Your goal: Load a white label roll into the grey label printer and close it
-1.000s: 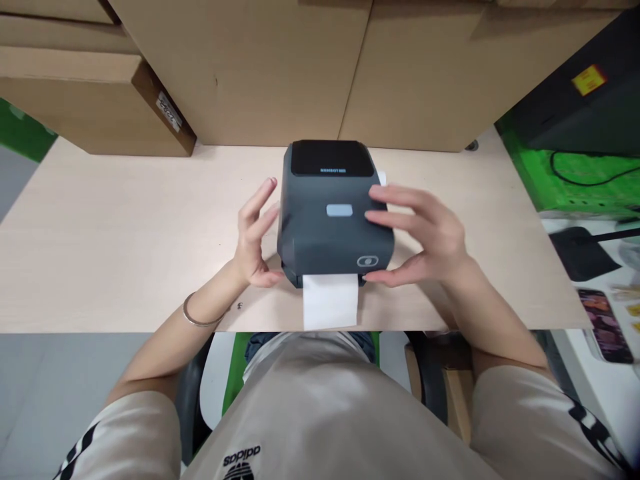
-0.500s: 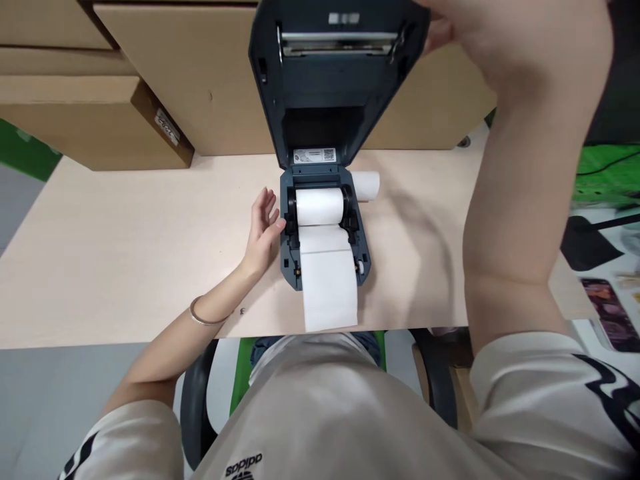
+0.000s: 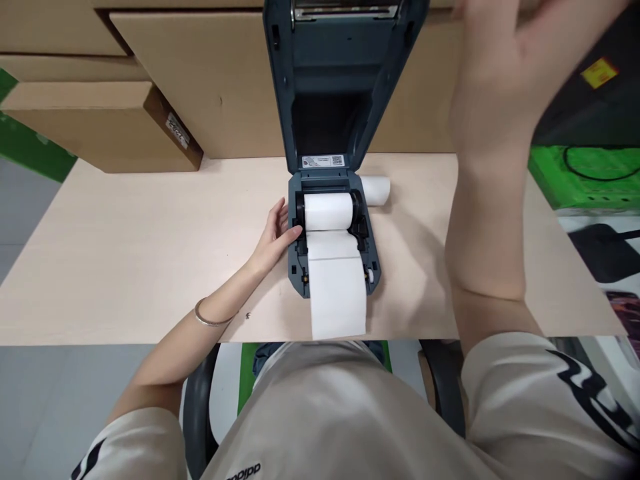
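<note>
A dark grey label printer (image 3: 374,260) stands on the table with its lid (image 3: 333,53) raised. Inside sits a white label roll (image 3: 329,212), gripped between black holders at its ends. A strip of white labels (image 3: 339,297) runs from it over the printer's front towards the table edge. My left hand (image 3: 275,239) steadies the printer's left side, thumb over the rim and fingers against the outer wall. High at the right, blurred by motion, is my right hand (image 3: 515,73). It is apart from the lid, fingers spread, with the tips cut off by the frame.
A second white roll (image 3: 377,191) lies behind the printer's right side. Cardboard boxes (image 3: 200,80) line the table's back, and a smaller box (image 3: 100,127) stands at the left. A green surface (image 3: 590,177) with a black cable and a dark object (image 3: 607,250) are at the right.
My right hand has let go of the lid and moved right, away from it. The lid stays raised. My left thumb has come onto the printer's rim. The view has shifted slightly.
</note>
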Motion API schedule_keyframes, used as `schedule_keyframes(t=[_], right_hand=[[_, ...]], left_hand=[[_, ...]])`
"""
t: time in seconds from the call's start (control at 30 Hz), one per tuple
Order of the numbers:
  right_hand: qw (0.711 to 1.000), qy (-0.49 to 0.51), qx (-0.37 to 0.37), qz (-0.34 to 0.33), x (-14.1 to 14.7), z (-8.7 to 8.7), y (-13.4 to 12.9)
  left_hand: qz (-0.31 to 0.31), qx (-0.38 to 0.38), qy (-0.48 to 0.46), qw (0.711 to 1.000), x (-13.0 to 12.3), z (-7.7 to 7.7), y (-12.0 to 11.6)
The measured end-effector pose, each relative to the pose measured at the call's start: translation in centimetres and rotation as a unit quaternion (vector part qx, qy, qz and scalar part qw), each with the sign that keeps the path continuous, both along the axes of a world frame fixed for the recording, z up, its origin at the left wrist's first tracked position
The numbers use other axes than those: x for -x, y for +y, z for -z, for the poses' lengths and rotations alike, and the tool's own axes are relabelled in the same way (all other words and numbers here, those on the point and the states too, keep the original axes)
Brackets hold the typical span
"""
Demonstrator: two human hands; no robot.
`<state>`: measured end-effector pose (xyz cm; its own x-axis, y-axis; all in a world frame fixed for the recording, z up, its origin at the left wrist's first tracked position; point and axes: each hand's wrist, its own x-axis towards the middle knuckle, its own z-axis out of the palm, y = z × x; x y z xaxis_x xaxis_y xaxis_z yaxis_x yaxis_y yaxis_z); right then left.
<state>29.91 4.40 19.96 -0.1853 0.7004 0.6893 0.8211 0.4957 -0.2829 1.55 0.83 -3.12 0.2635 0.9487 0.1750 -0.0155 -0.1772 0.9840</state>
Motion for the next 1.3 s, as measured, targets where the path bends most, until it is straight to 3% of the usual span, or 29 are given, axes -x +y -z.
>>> schedule_keyframes(t=[0.03, 0.1, 0.17, 0.23, 0.33, 0.47, 0.6, 0.73, 0.9, 1.0, 1.13, 1.2, 1.3], right_hand=[[0.998, -0.033, -0.033, 0.031, 0.4, 0.9, -1.6], [0.980, -0.179, 0.054, -0.066, 1.6, 3.0, -4.0], [0.940, -0.268, 0.162, -0.133, 2.7, 5.5, -5.0], [0.917, -0.304, 0.219, -0.142, 3.6, 7.8, -4.7], [0.914, -0.320, 0.217, -0.123, 4.2, 10.6, -3.4], [0.921, -0.318, 0.194, -0.111, 4.5, 12.5, -2.0], [0.918, -0.327, 0.198, -0.104, 4.9, 12.3, -1.4], [0.943, -0.263, 0.169, -0.111, 3.9, 9.5, -2.5], [0.965, -0.122, 0.200, -0.121, -1.6, 4.7, -5.3], [0.960, -0.124, 0.250, -0.036, -6.1, 3.3, -5.5], [0.896, -0.171, 0.374, 0.168, -10.1, 4.4, -2.5], [0.867, -0.183, 0.417, 0.203, -10.8, 5.9, -0.5], [0.847, -0.187, 0.460, 0.192, -10.9, 8.3, 2.1]], left_hand=[[-0.027, -0.009, 0.019, 0.999, -0.1, -0.5, -0.2], [-0.086, -0.010, 0.069, 0.994, -0.4, -1.6, -0.7], [-0.079, 0.018, 0.121, 0.989, -0.6, -2.7, -1.2], [-0.044, 0.052, 0.153, 0.986, -0.9, -3.7, -1.4], [-0.030, 0.063, 0.168, 0.983, -1.0, -4.7, -1.4], [-0.036, 0.056, 0.175, 0.982, -0.9, -5.2, -1.1], [-0.044, 0.051, 0.158, 0.985, -0.9, -4.8, -1.0], [-0.048, 0.047, 0.131, 0.989, -1.3, -4.2, -1.1], [-0.055, 0.037, 0.106, 0.992, -1.4, -4.0, -1.2], [-0.056, 0.033, 0.098, 0.993, -1.3, -4.0, -1.2], [-0.051, 0.029, 0.091, 0.994, -1.0, -3.8, -1.0], [-0.048, 0.025, 0.089, 0.995, -0.9, -3.7, -0.9], [-0.044, 0.017, 0.088, 0.995, -0.9, -3.8, -0.9]])
